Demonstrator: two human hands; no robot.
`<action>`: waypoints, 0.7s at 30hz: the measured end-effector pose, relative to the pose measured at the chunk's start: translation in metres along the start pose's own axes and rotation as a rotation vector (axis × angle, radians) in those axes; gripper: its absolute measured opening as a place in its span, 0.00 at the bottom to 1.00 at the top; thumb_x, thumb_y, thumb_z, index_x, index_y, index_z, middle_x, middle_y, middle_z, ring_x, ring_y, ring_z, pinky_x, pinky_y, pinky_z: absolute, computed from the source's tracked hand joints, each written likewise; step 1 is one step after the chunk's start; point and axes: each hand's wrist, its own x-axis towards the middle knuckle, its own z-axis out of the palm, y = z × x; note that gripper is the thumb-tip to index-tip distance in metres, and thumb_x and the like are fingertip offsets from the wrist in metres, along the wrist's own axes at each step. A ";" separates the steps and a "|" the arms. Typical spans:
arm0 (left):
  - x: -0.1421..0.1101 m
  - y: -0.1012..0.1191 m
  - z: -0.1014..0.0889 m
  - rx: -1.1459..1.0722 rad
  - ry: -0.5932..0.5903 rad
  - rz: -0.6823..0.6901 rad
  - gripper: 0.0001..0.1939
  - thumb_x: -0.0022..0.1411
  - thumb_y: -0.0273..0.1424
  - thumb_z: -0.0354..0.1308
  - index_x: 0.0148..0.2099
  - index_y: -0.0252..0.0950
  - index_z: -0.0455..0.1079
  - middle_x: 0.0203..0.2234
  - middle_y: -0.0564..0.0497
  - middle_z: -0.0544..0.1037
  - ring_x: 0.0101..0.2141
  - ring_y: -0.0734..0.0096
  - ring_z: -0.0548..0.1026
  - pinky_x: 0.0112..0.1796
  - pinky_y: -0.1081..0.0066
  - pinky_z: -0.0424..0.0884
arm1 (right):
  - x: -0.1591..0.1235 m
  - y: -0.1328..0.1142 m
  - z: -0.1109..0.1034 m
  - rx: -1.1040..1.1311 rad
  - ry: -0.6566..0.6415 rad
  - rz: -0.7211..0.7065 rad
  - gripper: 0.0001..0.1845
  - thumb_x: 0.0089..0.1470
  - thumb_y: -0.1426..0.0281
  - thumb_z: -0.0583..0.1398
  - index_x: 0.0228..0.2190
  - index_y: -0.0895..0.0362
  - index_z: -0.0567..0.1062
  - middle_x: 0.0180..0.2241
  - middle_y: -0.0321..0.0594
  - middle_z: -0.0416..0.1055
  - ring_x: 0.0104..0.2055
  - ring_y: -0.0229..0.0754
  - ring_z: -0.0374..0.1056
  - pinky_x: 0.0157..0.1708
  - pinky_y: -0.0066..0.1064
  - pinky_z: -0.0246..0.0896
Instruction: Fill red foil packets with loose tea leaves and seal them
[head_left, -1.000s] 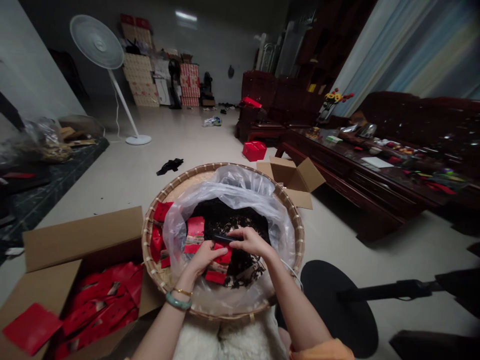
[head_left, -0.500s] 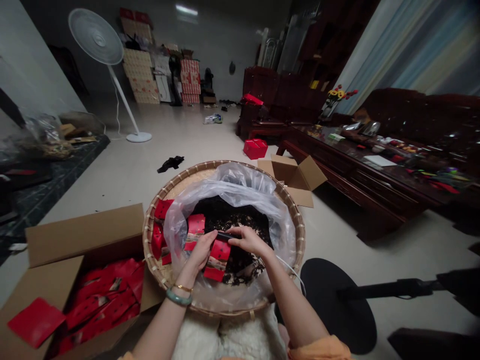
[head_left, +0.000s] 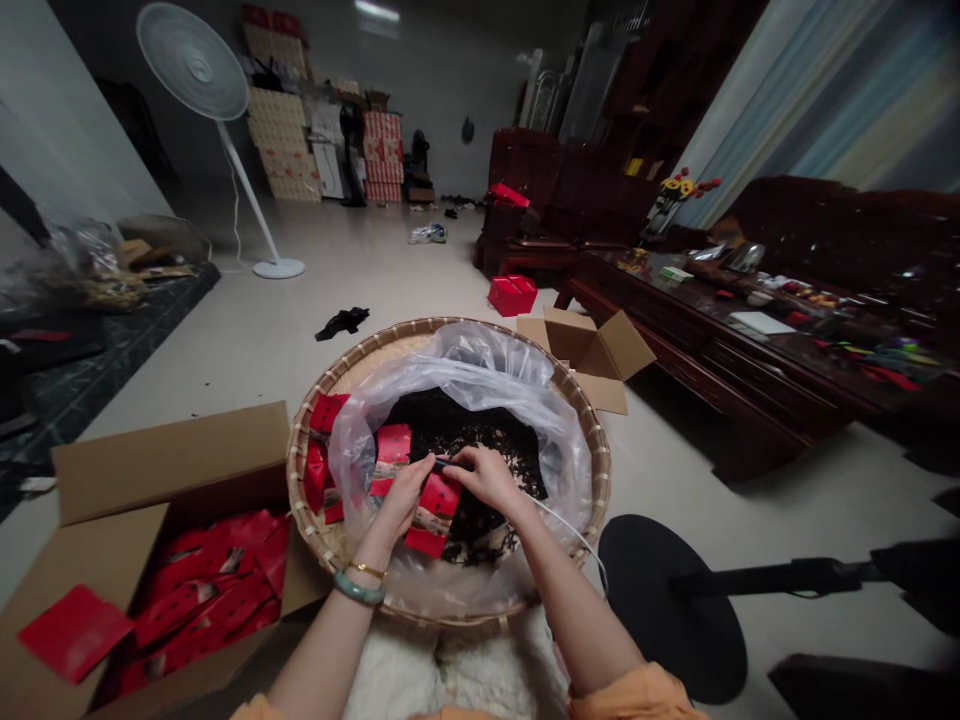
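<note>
My left hand (head_left: 402,498) pinches the upper edge of a red packet (head_left: 433,512) with a picture band. Closed around a small black bar-shaped tool (head_left: 441,465), my right hand (head_left: 487,478) meets the left at the packet's top; the fingers hide much of the tool. A white cord (head_left: 574,530) runs from under my right hand. Below both hands, a clear plastic bag (head_left: 564,440) lies open, holding dark dried leaves (head_left: 431,412) and another red packet (head_left: 393,441). The bag sits in a round woven basket (head_left: 602,455) at my lap.
More red packets (head_left: 316,468) lie at the basket's left side. A cardboard box (head_left: 176,455) full of red packets stands at left, an open carton (head_left: 604,385) beyond at right. A black round stand base (head_left: 671,610) is at right, a dark wooden table (head_left: 697,350) behind it.
My right hand has slid slightly left toward the left hand, so less of the black tool shows. The held packet hangs slightly further left and higher.
</note>
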 end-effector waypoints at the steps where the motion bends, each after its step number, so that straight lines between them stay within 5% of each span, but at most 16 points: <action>1: -0.001 0.001 0.001 0.002 -0.006 -0.050 0.23 0.49 0.48 0.61 0.35 0.32 0.70 0.23 0.50 0.78 0.24 0.70 0.75 0.26 0.74 0.70 | 0.000 0.001 0.000 0.010 0.017 0.007 0.12 0.51 0.60 0.60 0.32 0.54 0.78 0.33 0.38 0.77 0.34 0.41 0.71 0.32 0.26 0.57; 7: -0.013 0.007 0.005 -0.005 -0.112 -0.371 0.29 0.55 0.55 0.51 0.37 0.30 0.70 0.17 0.46 0.77 0.18 0.64 0.76 0.20 0.72 0.69 | 0.003 0.008 -0.005 0.077 0.051 0.067 0.12 0.50 0.61 0.60 0.32 0.55 0.79 0.32 0.39 0.77 0.34 0.41 0.71 0.33 0.27 0.59; 17: -0.011 0.002 0.001 0.070 -0.169 -0.321 0.29 0.57 0.51 0.51 0.46 0.29 0.69 0.31 0.39 0.80 0.22 0.62 0.78 0.20 0.71 0.72 | 0.003 0.023 -0.004 0.475 -0.097 0.161 0.18 0.50 0.57 0.59 0.35 0.59 0.76 0.26 0.38 0.74 0.21 0.34 0.64 0.17 0.22 0.55; 21: -0.012 0.003 0.000 0.067 -0.139 -0.321 0.29 0.57 0.51 0.51 0.46 0.28 0.69 0.32 0.38 0.80 0.21 0.63 0.78 0.22 0.71 0.72 | 0.002 0.029 -0.019 0.590 -0.056 0.215 0.20 0.50 0.55 0.58 0.36 0.59 0.75 0.26 0.37 0.73 0.19 0.32 0.62 0.15 0.21 0.53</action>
